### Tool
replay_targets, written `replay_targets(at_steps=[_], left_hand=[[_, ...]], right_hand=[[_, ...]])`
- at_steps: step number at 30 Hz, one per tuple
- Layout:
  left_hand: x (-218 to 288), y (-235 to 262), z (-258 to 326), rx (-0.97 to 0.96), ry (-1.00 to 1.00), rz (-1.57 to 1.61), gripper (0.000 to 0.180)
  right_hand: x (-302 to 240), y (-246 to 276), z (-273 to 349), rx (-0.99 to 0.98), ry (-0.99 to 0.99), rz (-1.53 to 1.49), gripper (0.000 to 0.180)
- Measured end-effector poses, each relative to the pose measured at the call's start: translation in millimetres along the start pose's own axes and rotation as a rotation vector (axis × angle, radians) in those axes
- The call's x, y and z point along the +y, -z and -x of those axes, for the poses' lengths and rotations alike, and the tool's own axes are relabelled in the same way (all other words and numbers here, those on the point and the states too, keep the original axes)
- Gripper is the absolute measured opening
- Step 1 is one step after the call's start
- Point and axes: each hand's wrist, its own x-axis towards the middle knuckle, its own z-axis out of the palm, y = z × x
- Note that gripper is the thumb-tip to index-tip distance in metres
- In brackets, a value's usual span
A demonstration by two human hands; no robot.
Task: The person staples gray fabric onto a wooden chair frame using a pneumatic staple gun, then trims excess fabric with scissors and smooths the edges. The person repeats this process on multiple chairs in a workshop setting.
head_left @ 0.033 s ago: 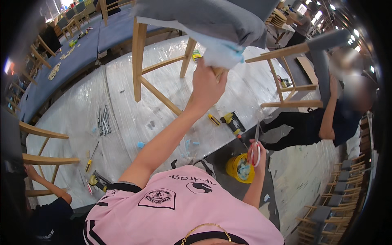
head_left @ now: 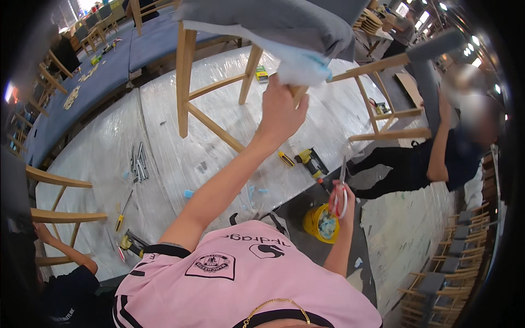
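Note:
My left hand (head_left: 281, 112) is closed around a wooden leg of an upholstered chair (head_left: 186, 82), just below its seat. Above my knuckles, white and light blue padding (head_left: 301, 66) hangs out from under the grey fabric cover (head_left: 279, 24). In my right hand (head_left: 344, 203) is a pair of scissors (head_left: 343, 175) with red and white handles, its blades pointing up and away from me. The scissors are apart from the chair, above a yellow bucket (head_left: 315, 223) with pale scraps in it.
A plastic-covered table (head_left: 180, 158) bears a staple gun (head_left: 311, 162), a yellow-handled tool (head_left: 286, 159), metal strips (head_left: 140, 162) and another staple gun (head_left: 131, 241). At right a co-worker (head_left: 437, 156) handles a chair; another person's arm (head_left: 65, 251) is at lower left. Chairs (head_left: 448, 265) stand in rows lower right.
My right hand and the scissors have shifted very slightly upward. My left hand keeps its grip on the chair leg.

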Motion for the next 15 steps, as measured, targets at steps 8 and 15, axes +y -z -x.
replay_targets(at_steps=[8,15], left_hand=[[48.8,-67.7,-35.9,-0.329,-0.106,0.022,0.075],[32.9,-66.9,-41.0,-0.307,-0.138,0.005,0.088]], right_hand=[[-34.0,-98.2,-71.5,0.087,0.304,-0.334,0.046],[-21.0,-125.5,-104.0,0.222,0.348,-0.170,0.057]])
